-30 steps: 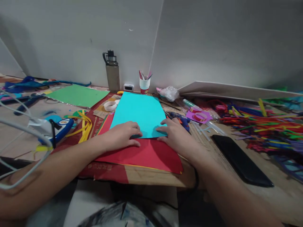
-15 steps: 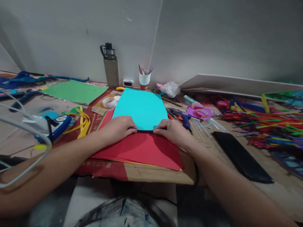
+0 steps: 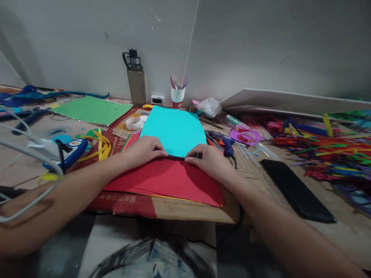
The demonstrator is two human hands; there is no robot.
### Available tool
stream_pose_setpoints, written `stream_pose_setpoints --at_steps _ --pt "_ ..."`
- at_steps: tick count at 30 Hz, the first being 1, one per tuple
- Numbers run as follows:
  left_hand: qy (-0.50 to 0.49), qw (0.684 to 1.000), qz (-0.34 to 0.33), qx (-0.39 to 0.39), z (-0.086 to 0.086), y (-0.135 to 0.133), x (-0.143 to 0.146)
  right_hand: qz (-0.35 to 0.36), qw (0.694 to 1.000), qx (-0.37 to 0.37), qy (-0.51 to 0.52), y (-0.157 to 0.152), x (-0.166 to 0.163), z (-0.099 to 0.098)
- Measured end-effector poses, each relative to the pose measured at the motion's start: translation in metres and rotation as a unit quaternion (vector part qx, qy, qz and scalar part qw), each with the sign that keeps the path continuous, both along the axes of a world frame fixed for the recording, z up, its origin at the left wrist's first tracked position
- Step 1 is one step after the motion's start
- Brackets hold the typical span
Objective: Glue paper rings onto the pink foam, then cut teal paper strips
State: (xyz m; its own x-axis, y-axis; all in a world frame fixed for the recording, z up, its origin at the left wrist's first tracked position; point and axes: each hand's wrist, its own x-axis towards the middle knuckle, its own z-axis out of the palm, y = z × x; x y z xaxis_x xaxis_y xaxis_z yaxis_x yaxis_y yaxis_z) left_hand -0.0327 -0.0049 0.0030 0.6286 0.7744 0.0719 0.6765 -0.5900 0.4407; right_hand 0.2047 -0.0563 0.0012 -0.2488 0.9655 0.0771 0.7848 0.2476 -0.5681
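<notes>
"Turquoise sheet: where was it in the head view?"

"On a stack of red paper, in the middle. The left hand and the right hand had thumbs and fingers pinched on its near edge."

"What lay around it?"

"Left of it, a tape roll, yellow strips and, farther off, a green sheet. Right of it, a blue glue gun, a black phone-like slab and, at the far right, a heap of colourful strips."

"Anything in the way?"

"White cables crossed in front of the left forearm, and the hands covered the sheet's near corners. Just past its far edge stood stacked paper cups and, farther left, a bottle."

"And the surface, the room?"

"Cardboard, partly red, showed at the near edge; a plain grey wall rose behind, with a white board before it on the right."
</notes>
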Motion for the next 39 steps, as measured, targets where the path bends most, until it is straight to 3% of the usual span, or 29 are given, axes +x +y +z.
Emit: stream_pose_setpoints --at_steps 5,9,15,25,39 --pt "-0.001 1.000 0.020 -0.024 0.002 0.001 0.003 -0.009 1.000 0.009 0.007 0.003 -0.003 -0.006" --pt "0.003 0.994 0.074 -0.085 0.005 0.003 0.006 -0.019 0.999 -0.040 0.018 0.013 0.002 -0.011" --pt "0.037 0.987 0.112 -0.113 0.011 0.008 0.008 -0.055 0.993 -0.101 0.011 0.018 0.001 -0.007" --pt "0.048 0.980 0.109 -0.160 0.012 0.013 0.008 -0.036 0.987 -0.152 0.029 0.025 0.003 -0.004" --pt "0.084 0.979 0.110 -0.148 0.010 0.020 0.011 -0.054 0.986 -0.156 0.015 0.026 -0.001 -0.002"
